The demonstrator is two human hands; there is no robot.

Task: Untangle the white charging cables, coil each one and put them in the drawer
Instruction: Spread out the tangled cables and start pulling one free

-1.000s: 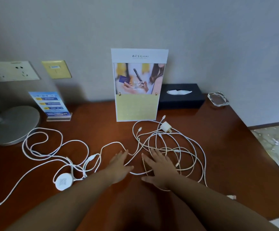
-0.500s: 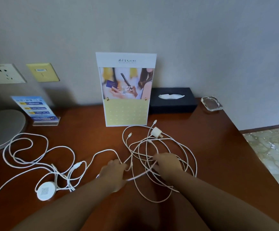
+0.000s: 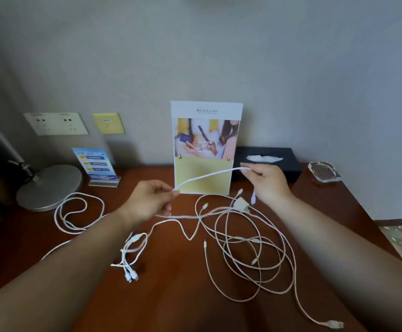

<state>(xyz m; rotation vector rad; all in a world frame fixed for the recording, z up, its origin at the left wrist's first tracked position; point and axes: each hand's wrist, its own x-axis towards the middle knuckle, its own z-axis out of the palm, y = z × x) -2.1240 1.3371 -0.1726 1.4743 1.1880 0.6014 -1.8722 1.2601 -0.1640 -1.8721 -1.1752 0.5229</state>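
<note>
Both hands are up off the desk, and a length of white charging cable (image 3: 204,176) runs taut between them, in the air in front of the tall standing card with a photo and yellow lower panel (image 3: 206,140). The left hand (image 3: 151,202) pinches that cable between thumb and fingertips, lower and nearer the camera. The right hand (image 3: 266,185) grips the other end higher up, fingers curled round it, just in front of the black tissue box (image 3: 288,164); a short tail of cable hangs below the palm.

From the left hand the line drops and trails right along the reddish-brown wooden desk (image 3: 171,303) into the loose tangle of white cables (image 3: 250,250), which sprawls in overlapping loops beside the right forearm. A small white adapter block (image 3: 240,203) sits at the tangle's far edge, just below the right hand. One strand snakes out to a white USB plug (image 3: 334,324) near the front right.

Left of centre lies a bunch of short white connector leads (image 3: 130,264), and further left more white cable loops (image 3: 80,213) curl beside the round grey metal lamp base (image 3: 50,185). By the wall stand a blue leaflet in a clear holder (image 3: 97,164) and, far right, a clear glass ashtray (image 3: 323,171).
</note>
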